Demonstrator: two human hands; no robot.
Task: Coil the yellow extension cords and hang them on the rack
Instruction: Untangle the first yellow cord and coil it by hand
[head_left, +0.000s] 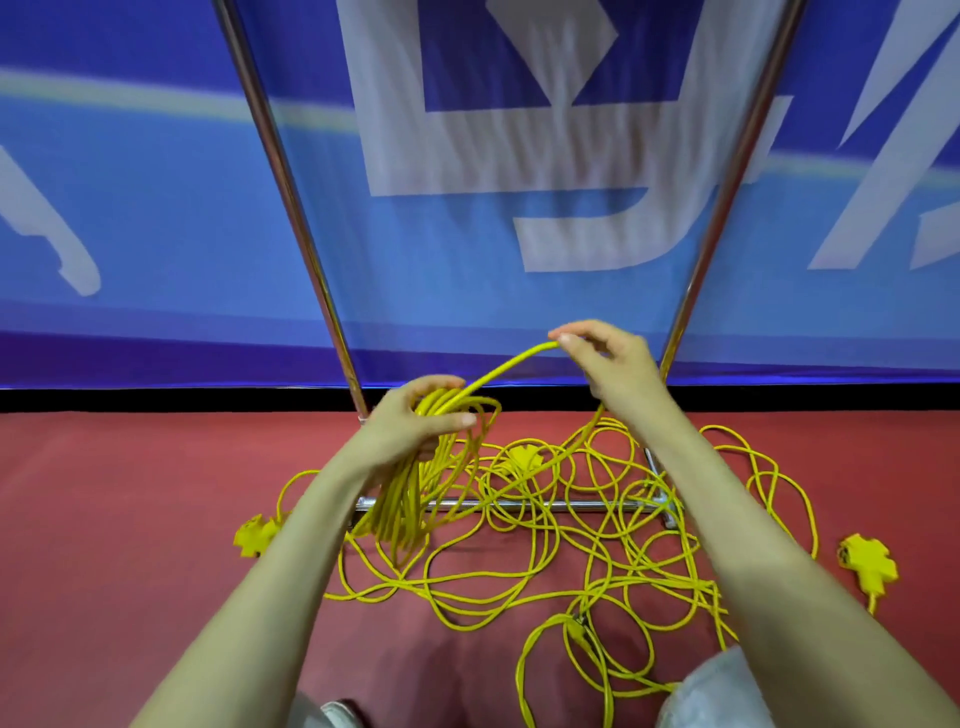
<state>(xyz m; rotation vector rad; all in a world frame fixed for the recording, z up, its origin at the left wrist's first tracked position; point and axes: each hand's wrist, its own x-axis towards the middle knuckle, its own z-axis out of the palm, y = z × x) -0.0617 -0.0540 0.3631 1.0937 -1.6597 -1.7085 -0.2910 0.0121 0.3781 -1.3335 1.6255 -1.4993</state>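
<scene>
1. Lower edge of the frame: two bare forearms reach forward; a pale trouser knee (727, 691) at lower right and a shoe tip (340, 714) at lower centre.
2. Centre foreground: loose yellow extension cords (545, 561) lie tangled on the red floor (104, 545); the number of separate cords cannot be told.
3. Three yellow multi-outlet heads are visible: one (254, 535) at left of the tangle, one (867, 558) at far right, one (522, 457) in the middle, beyond the rack's bottom bar.
4. Left hand (410, 426), centre frame: fingers clenched round a coiled bundle (405, 499) of several loops, which hangs down from the fist.
5. Right hand (608, 358), above and right of the left: thumb and fingertips pinch a single strand (498, 371) that rises from the bundle, bends at the pinch, and drops to the tangle.
6. Rack (519, 503): a chrome bottom bar on the floor under the cords, and two chrome uprights rising toward the upper left and upper right. No cord hangs on the visible part.
7. Background: a blue banner (156, 234) with large white shapes, above a black strip at floor level.
</scene>
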